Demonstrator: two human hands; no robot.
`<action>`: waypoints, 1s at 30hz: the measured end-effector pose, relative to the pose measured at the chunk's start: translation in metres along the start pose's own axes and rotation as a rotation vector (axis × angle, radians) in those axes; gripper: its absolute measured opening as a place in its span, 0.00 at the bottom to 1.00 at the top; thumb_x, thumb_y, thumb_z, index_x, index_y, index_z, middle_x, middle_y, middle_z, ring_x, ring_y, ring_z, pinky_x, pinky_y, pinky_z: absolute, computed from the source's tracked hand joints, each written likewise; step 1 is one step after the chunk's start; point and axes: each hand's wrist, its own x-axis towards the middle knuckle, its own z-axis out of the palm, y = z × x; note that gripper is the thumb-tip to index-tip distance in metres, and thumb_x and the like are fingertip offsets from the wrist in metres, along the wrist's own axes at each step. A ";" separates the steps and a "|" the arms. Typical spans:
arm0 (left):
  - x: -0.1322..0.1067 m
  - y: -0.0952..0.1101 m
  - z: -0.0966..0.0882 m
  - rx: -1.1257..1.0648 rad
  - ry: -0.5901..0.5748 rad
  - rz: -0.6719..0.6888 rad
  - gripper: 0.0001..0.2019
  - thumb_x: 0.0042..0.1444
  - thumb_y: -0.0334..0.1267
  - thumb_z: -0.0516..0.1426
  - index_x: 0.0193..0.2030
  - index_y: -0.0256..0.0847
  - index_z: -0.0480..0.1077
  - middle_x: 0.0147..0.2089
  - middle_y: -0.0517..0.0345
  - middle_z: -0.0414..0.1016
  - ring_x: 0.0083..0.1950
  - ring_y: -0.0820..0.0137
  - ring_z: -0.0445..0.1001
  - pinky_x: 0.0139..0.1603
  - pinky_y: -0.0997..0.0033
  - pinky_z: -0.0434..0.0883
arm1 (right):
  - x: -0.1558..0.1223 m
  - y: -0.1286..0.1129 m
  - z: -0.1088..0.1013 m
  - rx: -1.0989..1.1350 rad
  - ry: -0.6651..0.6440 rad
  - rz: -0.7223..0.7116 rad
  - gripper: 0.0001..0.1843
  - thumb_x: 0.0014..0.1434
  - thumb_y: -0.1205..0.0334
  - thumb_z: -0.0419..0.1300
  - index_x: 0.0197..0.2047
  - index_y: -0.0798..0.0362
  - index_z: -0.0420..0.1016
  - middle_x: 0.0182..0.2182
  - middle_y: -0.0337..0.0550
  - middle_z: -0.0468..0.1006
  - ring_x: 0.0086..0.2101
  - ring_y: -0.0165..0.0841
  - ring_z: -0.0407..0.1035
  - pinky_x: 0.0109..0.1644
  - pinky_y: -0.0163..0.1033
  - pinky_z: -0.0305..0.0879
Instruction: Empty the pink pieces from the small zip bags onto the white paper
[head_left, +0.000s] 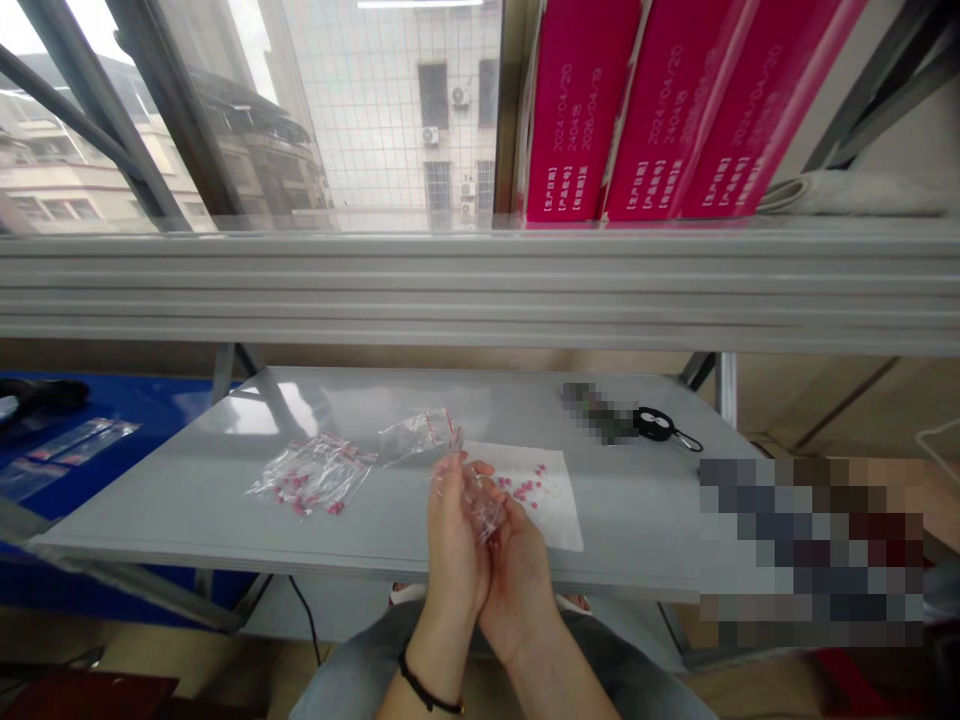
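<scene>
My left hand (452, 540) and my right hand (517, 565) meet at the front edge of a grey table (225, 500), pressed close together. Both pinch a small clear plastic bag (480, 500) between their fingers. Just beyond the hands lies a white sheet of paper (551, 505) with several small pink pieces (525, 487) scattered on it. To the left lies a pile of small clear bags holding pink pieces (311, 475). A bunch of clear bags with a red strip (420, 435) lies behind my hands.
A black key fob with a ring (660, 425) lies at the table's back right. A grey shelf beam (480, 285) crosses above, with magenta boxes (645, 110) on it. A blue table (75, 430) with clear bags stands at the left.
</scene>
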 end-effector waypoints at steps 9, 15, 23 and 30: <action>-0.005 -0.004 0.006 0.063 -0.015 0.012 0.23 0.51 0.57 0.66 0.45 0.42 0.70 0.33 0.59 0.75 0.27 0.72 0.73 0.29 0.73 0.72 | -0.004 -0.003 0.002 0.024 0.119 0.020 0.14 0.65 0.62 0.53 0.43 0.53 0.81 0.37 0.45 0.87 0.37 0.38 0.81 0.47 0.42 0.76; -0.006 -0.001 0.001 0.003 -0.093 0.046 0.21 0.56 0.55 0.64 0.49 0.44 0.70 0.37 0.56 0.77 0.30 0.71 0.74 0.31 0.72 0.72 | -0.004 -0.004 0.003 0.005 0.075 0.014 0.14 0.64 0.61 0.54 0.42 0.53 0.81 0.39 0.46 0.87 0.41 0.40 0.81 0.53 0.45 0.74; 0.000 0.012 -0.003 -0.285 -0.101 0.085 0.16 0.62 0.51 0.59 0.48 0.42 0.74 0.39 0.52 0.77 0.36 0.68 0.77 0.39 0.69 0.74 | 0.000 -0.009 0.000 -0.013 -0.100 0.035 0.18 0.66 0.57 0.53 0.43 0.57 0.82 0.44 0.52 0.85 0.46 0.42 0.79 0.60 0.46 0.70; -0.003 0.041 -0.002 -0.263 0.073 0.220 0.12 0.60 0.46 0.59 0.46 0.43 0.75 0.39 0.54 0.78 0.36 0.69 0.76 0.40 0.68 0.74 | -0.005 -0.035 0.010 0.039 0.009 -0.074 0.18 0.68 0.59 0.51 0.42 0.58 0.81 0.47 0.55 0.84 0.51 0.39 0.78 0.61 0.42 0.71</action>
